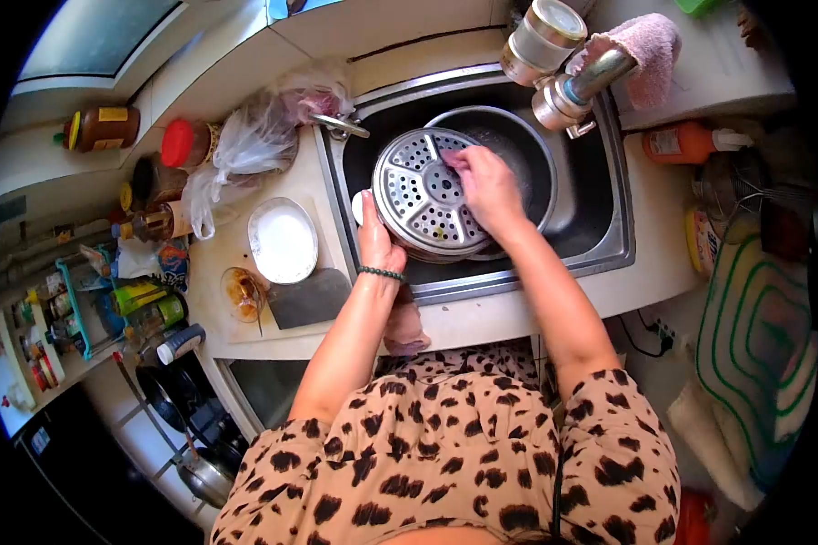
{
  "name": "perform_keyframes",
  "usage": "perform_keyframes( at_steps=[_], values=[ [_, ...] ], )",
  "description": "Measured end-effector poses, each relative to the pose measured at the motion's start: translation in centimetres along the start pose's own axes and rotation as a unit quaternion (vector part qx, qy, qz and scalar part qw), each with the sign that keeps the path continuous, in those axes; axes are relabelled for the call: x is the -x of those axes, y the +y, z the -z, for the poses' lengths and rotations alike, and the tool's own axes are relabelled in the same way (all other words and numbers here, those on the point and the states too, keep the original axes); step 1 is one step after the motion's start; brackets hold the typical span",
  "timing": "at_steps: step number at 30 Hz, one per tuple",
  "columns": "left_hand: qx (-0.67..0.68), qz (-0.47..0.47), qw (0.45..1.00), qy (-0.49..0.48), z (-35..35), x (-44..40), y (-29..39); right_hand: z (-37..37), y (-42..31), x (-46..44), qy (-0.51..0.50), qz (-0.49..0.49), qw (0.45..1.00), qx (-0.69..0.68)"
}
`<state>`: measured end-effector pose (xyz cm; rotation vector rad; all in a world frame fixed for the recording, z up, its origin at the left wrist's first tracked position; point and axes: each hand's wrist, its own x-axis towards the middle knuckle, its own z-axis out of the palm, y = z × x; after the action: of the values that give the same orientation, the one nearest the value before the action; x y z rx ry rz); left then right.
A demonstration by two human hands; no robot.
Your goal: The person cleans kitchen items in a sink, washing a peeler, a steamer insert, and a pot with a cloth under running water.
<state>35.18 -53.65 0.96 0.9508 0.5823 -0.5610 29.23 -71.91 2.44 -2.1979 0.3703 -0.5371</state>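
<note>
A round metal steamer tray, full of small holes, is held tilted over the sink. My left hand grips its left edge, with the thumb along the rim. On the tray's upper face, near the centre, the bunched fingers of my right hand press down. A small purplish bit shows at those fingertips, too hidden to name. Behind the tray, a large metal basin sits in the sink, partly covered by the tray and my right hand.
The faucet, with a pink cloth over it, reaches in at the upper right. Left of the sink are a white dish, a small glass bowl and a plastic bag. An orange bottle lies at the right.
</note>
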Motion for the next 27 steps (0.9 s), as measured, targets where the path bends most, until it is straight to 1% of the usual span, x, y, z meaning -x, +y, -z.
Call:
perform_keyframes(
  at_steps=[1,2,4,5,7,8,9,10,11,12,13,15,16,17,19,21,22,23,25,27],
  values=[
    [0.001,0.015,1.0,-0.005,0.3,0.1,0.2,1.6,-0.5,0.4,-0.006,0.004,1.0,0.029],
    [0.001,0.026,1.0,0.001,0.0,0.4,0.4,2.3,-0.6,1.2,-0.008,0.004,1.0,0.029],
    [0.009,0.029,1.0,-0.006,0.0,0.2,0.5,3.3,-1.2,3.1,-0.11,0.088,0.99,-0.022],
    [0.015,0.033,0.999,-0.012,0.1,0.0,0.3,3.1,-3.2,3.8,-0.092,0.108,0.989,-0.045],
    [-0.007,0.011,1.0,0.0,-0.3,0.1,-0.8,1.2,-6.3,4.0,-0.091,0.126,0.981,-0.116],
    [0.004,0.022,1.0,0.008,-0.3,0.3,-0.9,1.3,-6.2,4.0,-0.091,0.126,0.981,-0.117],
    [0.012,0.032,0.999,0.013,-0.4,0.4,-0.8,1.6,-5.9,3.8,-0.091,0.135,0.983,-0.087],
    [0.02,0.028,0.999,-0.001,-0.2,-0.1,-0.3,2.0,-5.4,3.7,-0.094,0.144,0.984,-0.057],
    [0.029,0.024,0.999,-0.015,-0.2,-0.3,0.5,3.1,-3.7,3.9,-0.115,0.14,0.982,-0.061],
    [0.026,0.008,1.0,-0.008,-0.2,-0.3,1.0,3.6,-2.5,4.6,-0.12,0.135,0.982,-0.052],
    [0.02,-0.002,1.0,-0.004,-0.3,-0.2,1.0,4.3,-2.7,4.6,-0.125,0.128,0.983,-0.043],
    [-0.017,-0.021,0.999,0.018,-0.7,0.0,0.0,3.4,-4.4,4.7,-0.079,0.15,0.984,-0.054],
    [-0.022,-0.025,0.999,0.041,-1.2,0.2,-0.7,2.5,-4.8,4.2,-0.086,0.173,0.979,-0.063],
    [-0.003,0.01,0.999,0.035,-1.4,0.6,-0.9,2.6,-5.8,3.4,-0.095,0.173,0.978,-0.061],
    [-0.002,-0.009,0.999,0.034,-1.5,0.9,-0.3,2.9,-5.4,3.8,-0.085,0.169,0.98,-0.062],
    [0.005,-0.003,1.0,-0.015,-0.9,1.0,0.7,4.3,-3.6,5.3,-0.114,0.146,0.982,-0.036],
    [0.013,-0.001,1.0,-0.017,-0.6,0.8,0.6,4.4,-3.9,5.3,-0.106,0.152,0.982,-0.023],
    [-0.015,-0.009,1.0,0.024,-0.5,0.5,-0.1,3.9,-4.5,5.5,-0.097,0.151,0.983,-0.036],
    [-0.011,-0.006,0.999,0.034,-0.7,0.4,-0.9,2.9,-5.4,4.3,-0.086,0.183,0.978,-0.044],
    [-0.005,-0.007,0.999,0.04,-1.0,0.9,-0.1,3.3,-5.3,4.1,-0.092,0.189,0.977,-0.045]
  ],
)
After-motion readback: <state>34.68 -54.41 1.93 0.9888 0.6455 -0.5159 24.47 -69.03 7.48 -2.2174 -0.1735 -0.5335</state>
